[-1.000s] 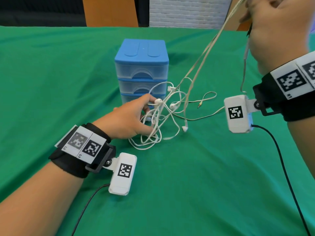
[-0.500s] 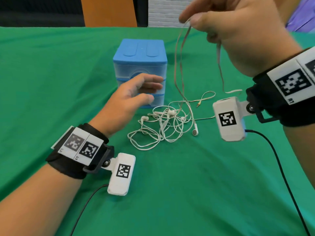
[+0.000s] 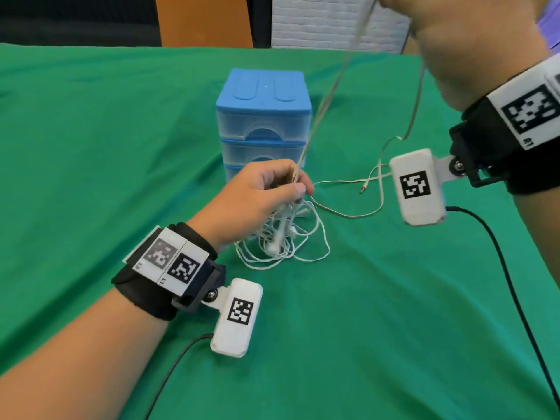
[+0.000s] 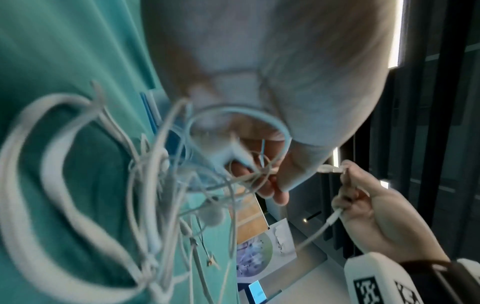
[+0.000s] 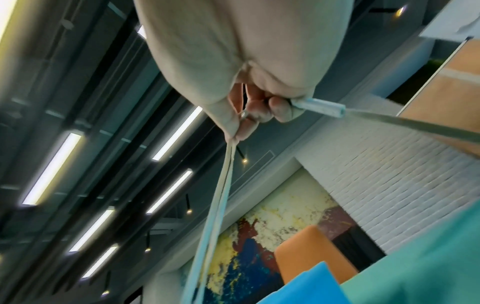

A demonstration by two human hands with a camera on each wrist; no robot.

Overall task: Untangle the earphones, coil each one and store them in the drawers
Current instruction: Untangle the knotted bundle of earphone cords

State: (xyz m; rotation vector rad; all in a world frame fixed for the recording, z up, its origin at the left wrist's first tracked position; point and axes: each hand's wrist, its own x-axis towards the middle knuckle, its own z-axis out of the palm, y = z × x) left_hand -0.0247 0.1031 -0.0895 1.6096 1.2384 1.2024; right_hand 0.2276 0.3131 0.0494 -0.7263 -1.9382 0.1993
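left hand (image 3: pixel 257 195) pinches the taut cords just above the tangled earphones (image 3: pixel 281 237), which sit on the green cloth (image 3: pixel 91 147) right in front of the blue drawers (image 3: pixel 263 116). right hand (image 3: pixel 454 40) is raised up high w/ fingers clamped on the other end of those cords.

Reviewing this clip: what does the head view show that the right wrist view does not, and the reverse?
Only the head view shows the blue drawer unit, all drawers closed, the tangled earphones piled on the green tablecloth, a loose jack plug and the left hand pinching the cords.

Only the right wrist view shows the right hand's fingers curled in a grip on the cord, with an inline remote sticking out, plus ceiling lights.

Both show the taut cords running down from the right hand.
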